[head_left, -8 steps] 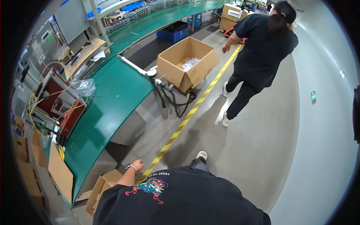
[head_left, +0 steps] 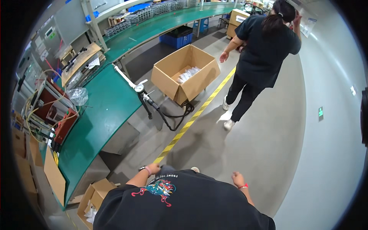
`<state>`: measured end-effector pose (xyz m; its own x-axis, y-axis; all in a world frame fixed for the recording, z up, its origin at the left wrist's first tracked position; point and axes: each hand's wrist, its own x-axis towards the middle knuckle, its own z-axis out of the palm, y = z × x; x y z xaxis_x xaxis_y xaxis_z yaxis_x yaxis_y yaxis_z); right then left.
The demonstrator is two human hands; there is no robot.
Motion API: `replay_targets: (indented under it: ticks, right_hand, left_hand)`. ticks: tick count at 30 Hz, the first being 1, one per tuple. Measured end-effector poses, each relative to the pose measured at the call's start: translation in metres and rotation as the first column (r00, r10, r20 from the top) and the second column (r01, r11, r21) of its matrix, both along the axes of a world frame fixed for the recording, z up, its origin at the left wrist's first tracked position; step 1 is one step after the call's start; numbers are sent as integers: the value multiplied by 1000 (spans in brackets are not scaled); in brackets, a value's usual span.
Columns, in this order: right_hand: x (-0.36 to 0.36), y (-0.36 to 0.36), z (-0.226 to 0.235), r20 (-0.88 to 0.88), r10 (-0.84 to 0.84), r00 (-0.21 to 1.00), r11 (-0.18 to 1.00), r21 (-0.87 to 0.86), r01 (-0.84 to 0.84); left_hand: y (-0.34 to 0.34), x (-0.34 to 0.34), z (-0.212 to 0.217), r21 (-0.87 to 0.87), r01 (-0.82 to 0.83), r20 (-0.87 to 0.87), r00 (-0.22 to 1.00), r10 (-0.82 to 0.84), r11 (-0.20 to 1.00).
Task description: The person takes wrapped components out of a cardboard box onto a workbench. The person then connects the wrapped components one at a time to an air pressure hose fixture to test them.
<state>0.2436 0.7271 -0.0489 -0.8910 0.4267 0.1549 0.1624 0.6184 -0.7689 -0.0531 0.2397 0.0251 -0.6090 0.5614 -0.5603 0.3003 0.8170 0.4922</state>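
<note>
My left hand [head_left: 154, 168] hangs in front of my body, loosely curled, with a watch and a pink band at its wrist. Nothing shows in it. On the other side, my right hand [head_left: 238, 179] swings out over the grey floor, its fingers curled in, a red band at the wrist. It seems to hold nothing either. Both hands are apart from every object. The closest thing to the left one is an open cardboard box [head_left: 100, 188] with white contents, low beside the bench. One of my shoes [head_left: 195, 169] peeks out beyond my black shirt.
Ahead walks a person in black [head_left: 264, 50], one hand raised to the head. On the left stands a green workbench [head_left: 111, 101] with a gauge [head_left: 139, 88] at its corner. Past it sits a large cardboard box [head_left: 163, 78]. Yellow-black tape [head_left: 184, 130] lines the floor; a white wall [head_left: 333, 153] runs along the right.
My right hand has come into view, and my left hand has shifted rightward, closer to my body. The bench and large box sit lower and further left in view. The person ahead has taken a step.
</note>
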Motion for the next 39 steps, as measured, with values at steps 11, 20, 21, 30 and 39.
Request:
replay_targets:
  ticks: [11, 20, 21, 30, 39]
  right_hand:
    - [-193, 80, 52, 739, 113, 664, 989, -151, 0]
    - [-426, 141, 83, 819, 333, 468, 896, -119, -429]
    - [-448, 149, 87, 823, 337, 457, 883, -108, -457]
    - [-578, 255, 51, 842, 317, 436, 815, -6, -580]
    - [-874, 309, 57, 772, 483, 412, 687, -42, -726]
  left_hand:
    - [161, -111, 35, 222, -79, 102, 993, 57, 972]
    - [260, -280, 50, 429, -182, 30, 982, 187, 885]
    - [270, -304, 70, 415, -227, 79, 974, 213, 881]
    - [281, -409, 125, 269, -600, 467, 765, 443, 753]
    - [359, -470, 98, 242, -942, 485, 326, 811, 234]
